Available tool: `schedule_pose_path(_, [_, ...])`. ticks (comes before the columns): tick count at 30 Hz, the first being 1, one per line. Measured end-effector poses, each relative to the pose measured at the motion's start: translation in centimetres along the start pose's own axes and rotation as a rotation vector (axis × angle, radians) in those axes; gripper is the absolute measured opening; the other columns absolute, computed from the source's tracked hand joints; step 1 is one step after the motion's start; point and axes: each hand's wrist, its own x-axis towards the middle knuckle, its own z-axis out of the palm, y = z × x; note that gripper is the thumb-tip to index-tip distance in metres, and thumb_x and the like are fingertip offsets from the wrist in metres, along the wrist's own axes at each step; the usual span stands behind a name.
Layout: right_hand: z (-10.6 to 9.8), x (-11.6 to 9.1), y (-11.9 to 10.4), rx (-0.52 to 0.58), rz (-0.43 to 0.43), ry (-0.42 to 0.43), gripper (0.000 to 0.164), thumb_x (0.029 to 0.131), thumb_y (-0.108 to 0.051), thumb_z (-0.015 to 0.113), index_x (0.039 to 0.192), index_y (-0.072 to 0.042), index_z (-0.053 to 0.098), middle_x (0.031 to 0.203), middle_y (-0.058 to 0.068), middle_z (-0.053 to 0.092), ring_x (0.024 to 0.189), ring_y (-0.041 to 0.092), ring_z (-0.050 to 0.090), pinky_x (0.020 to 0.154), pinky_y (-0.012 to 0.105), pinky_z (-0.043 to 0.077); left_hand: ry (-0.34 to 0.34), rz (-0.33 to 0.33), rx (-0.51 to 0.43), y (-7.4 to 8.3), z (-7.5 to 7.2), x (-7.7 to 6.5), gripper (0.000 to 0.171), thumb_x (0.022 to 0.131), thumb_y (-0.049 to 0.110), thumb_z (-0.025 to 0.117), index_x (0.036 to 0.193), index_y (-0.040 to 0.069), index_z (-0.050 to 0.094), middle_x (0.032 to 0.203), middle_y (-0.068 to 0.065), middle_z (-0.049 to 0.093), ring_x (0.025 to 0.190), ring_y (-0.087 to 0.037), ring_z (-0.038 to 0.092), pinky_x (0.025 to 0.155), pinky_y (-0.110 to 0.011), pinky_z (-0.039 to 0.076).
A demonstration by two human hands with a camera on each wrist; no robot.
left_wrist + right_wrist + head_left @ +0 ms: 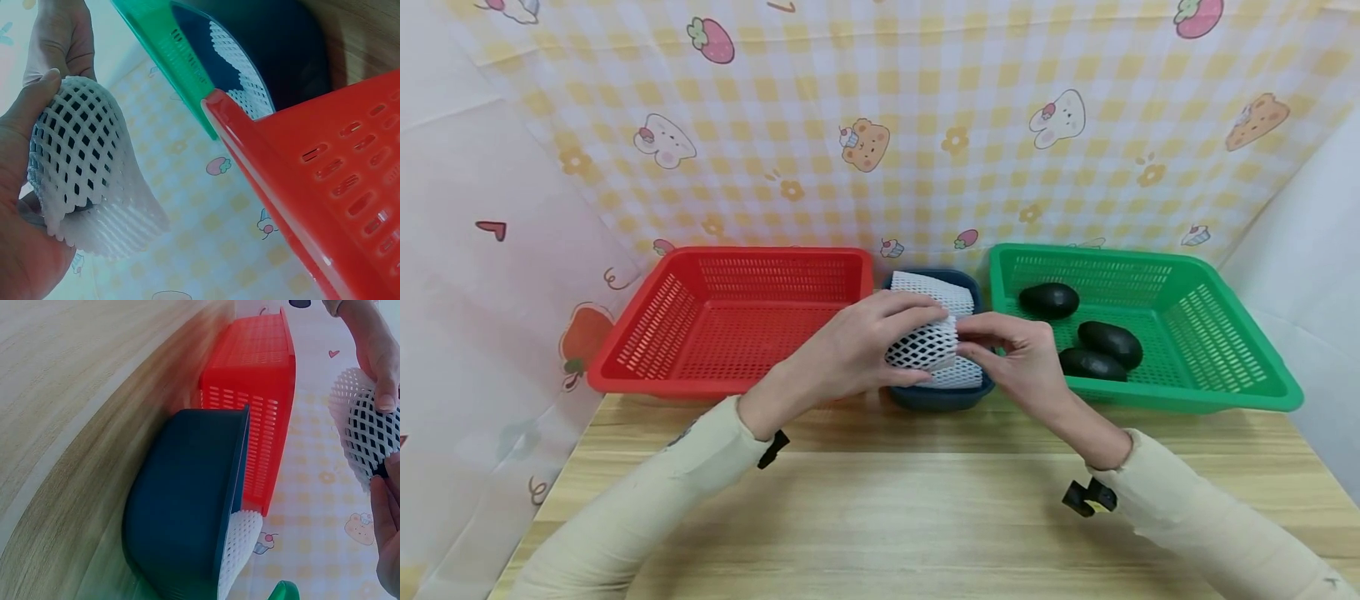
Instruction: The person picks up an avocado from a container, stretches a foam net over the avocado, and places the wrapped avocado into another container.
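Note:
A white foam net sleeve (925, 346) is stretched over a dark avocado (380, 469), held above a navy bin (938, 402). My left hand (857, 342) grips the sleeved avocado from the left, its thumb below and fingers over the top in the head view. From the right, my right hand (1030, 358) pinches the sleeve's edge with thumb and fingertips. The mesh covers most of the avocado; its dark skin shows through the holes. In the left wrist view a loose tail of the net (134, 225) hangs past the fruit.
More white foam nets (928, 287) lie in the navy bin. To its left stands a red basket (737, 387) with nothing visible inside. A green basket (1210, 400) on the right holds three avocados (1111, 344). A patterned cloth (925, 100) hangs behind the wooden table (880, 517).

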Motion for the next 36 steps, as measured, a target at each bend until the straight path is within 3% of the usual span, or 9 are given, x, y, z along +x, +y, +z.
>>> schedule_pose_path(9, [-0.5,-0.1,0.1,-0.012,0.044,-0.030,0.036,0.075,0.022,0.078,0.106,0.004,0.075,0.104,0.011,0.074,0.091,0.018,0.071,0.077,0.027,0.057,-0.003,-0.015,-0.020,-0.2,-0.2,0.0,0.064,0.079,0.029,0.090,0.132,0.004,0.064,0.133,-0.010,0.060,0.122,-0.021,0.054,0.102,-0.030,0.045])
schedule_pose_path(16, [-1.9,-0.3,0.4,0.071,0.101,-0.032,0.036,0.077,0.024,0.075,0.107,0.004,0.073,0.104,0.013,0.073,0.091,0.024,0.072,0.079,0.031,0.057,-0.018,-0.028,0.003,-0.3,-0.2,-0.3,0.064,0.080,0.029,0.090,0.133,0.004,0.064,0.134,-0.010,0.060,0.121,-0.022,0.054,0.100,-0.031,0.047])
schedule_pose_path(24, [-1.8,-0.4,0.6,0.117,0.193,-0.093,0.041,0.092,0.009,0.069,0.131,0.000,0.061,0.126,0.014,0.066,0.112,0.033,0.064,0.090,0.033,0.054,-0.051,-0.030,0.017,0.0,-0.1,-0.2,0.064,0.080,0.030,0.090,0.134,0.007,0.064,0.136,-0.010,0.058,0.123,-0.021,0.053,0.094,-0.032,0.052])
schedule_pose_path(29, [-0.9,0.0,0.3,0.178,0.300,-0.218,0.059,0.094,-0.005,0.074,0.146,-0.002,0.047,0.143,0.013,0.053,0.127,0.027,0.055,0.100,0.037,0.048,-0.071,-0.026,0.019,0.2,0.1,-0.1,0.064,0.080,0.030,0.089,0.135,0.008,0.064,0.137,-0.010,0.058,0.124,-0.020,0.051,0.091,-0.032,0.053])
schedule_pose_path(32, [-0.2,0.3,0.4,0.160,0.352,-0.315,0.069,0.091,-0.013,0.079,0.149,-0.006,0.043,0.143,0.007,0.052,0.121,0.024,0.058,0.098,0.035,0.050,-0.081,-0.022,0.003,0.4,0.2,0.0,0.064,0.081,0.028,0.089,0.136,0.008,0.064,0.139,-0.010,0.057,0.127,-0.020,0.050,0.095,-0.032,0.051])
schedule_pose_path(36, [0.3,0.4,0.4,0.135,0.377,-0.370,0.067,0.090,-0.017,0.081,0.149,-0.011,0.049,0.127,0.004,0.060,0.091,0.022,0.063,0.076,0.029,0.056,-0.096,-0.019,-0.002,0.6,0.4,0.2,0.063,0.081,0.026,0.088,0.137,0.008,0.063,0.140,-0.009,0.056,0.128,-0.021,0.049,0.099,-0.033,0.048])
